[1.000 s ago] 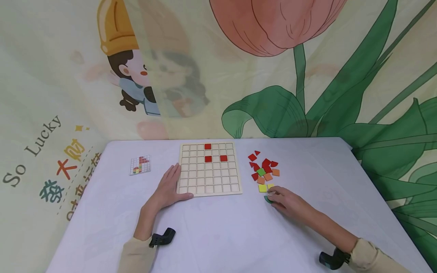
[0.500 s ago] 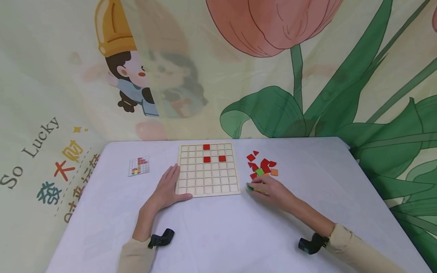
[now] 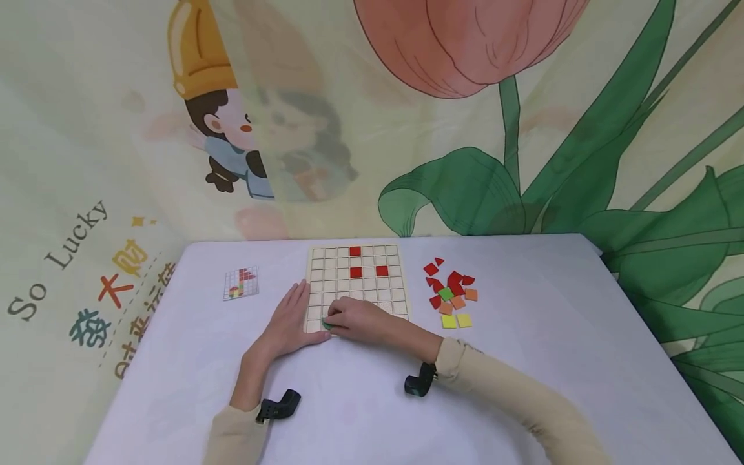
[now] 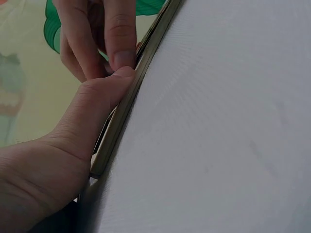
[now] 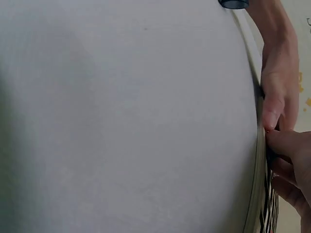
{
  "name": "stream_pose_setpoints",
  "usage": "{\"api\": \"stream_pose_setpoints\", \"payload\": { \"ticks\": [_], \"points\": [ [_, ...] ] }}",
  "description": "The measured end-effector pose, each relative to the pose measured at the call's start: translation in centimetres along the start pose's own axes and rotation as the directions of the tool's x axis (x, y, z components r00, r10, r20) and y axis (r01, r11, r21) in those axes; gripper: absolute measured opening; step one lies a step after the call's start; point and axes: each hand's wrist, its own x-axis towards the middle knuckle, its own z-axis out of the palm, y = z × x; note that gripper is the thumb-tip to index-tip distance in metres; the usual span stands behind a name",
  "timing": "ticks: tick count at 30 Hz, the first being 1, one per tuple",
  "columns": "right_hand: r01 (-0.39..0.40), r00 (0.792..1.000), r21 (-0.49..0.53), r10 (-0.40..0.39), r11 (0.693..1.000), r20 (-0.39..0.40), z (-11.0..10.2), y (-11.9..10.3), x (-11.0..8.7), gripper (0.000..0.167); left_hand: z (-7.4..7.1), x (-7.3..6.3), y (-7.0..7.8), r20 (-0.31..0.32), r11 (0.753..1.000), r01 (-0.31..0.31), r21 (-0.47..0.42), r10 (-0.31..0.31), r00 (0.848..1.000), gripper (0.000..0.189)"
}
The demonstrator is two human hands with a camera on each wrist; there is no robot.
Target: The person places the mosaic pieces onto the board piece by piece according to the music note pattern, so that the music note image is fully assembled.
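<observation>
A pale wooden grid board lies on the table with three red squares set in its cells. My left hand rests along its left side, fingers straight and thumb at the near left corner. Over the board's near row my right hand pinches a dark green piece, which is partly covered by the fingers. In the left wrist view the fingertips of the right hand are beside the left thumb at the board's edge. The right wrist view shows both hands close together there.
Right of the board lies a loose cluster of red pieces, a light green square, orange squares and two yellow squares. A small pattern card lies to the left. A printed cloth hangs behind the table.
My right hand has carried the green piece leftward from beside the yellow squares to the board's near left corner. The left hand stays in place on the board.
</observation>
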Motion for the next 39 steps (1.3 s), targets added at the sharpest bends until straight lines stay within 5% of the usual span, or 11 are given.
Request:
{"api": "stream_pose_setpoints", "payload": {
  "ticks": [9, 19, 24, 29, 39],
  "points": [
    [0.063, 0.998, -0.215, -0.056, 0.975, 0.04, 0.2, -0.9, 0.3, 0.024, 0.1, -0.1, -0.1, 0.0, 1.0, -0.005, 0.002, 0.005, 1.0, 0.114],
    [0.077, 0.995, -0.356, -0.05, 0.931, 0.085, 0.2, -0.8, -1.8, 0.03, 0.2, -0.1, 0.1, -0.013, 1.0, -0.004, 0.005, 0.004, 1.0, 0.113],
    [0.069, 0.996, -0.391, -0.038, 0.918, 0.086, -0.6, -1.0, -4.6, 0.036, 0.2, -0.1, 0.2, -0.028, 1.0, -0.002, 0.002, 0.002, 1.0, 0.111],
    [0.057, 0.997, -0.311, -0.04, 0.949, 0.061, -1.7, -0.9, -8.7, 0.033, 0.4, -0.1, 0.1, -0.009, 1.0, 0.002, -0.015, -0.002, 1.0, 0.111],
    [-0.055, 0.984, -0.226, 0.091, 0.972, 0.153, -3.5, 0.2, -15.7, 0.035, 0.4, 0.0, 0.1, -0.003, 1.0, 0.004, -0.018, -0.004, 1.0, 0.112]
  ]
}}
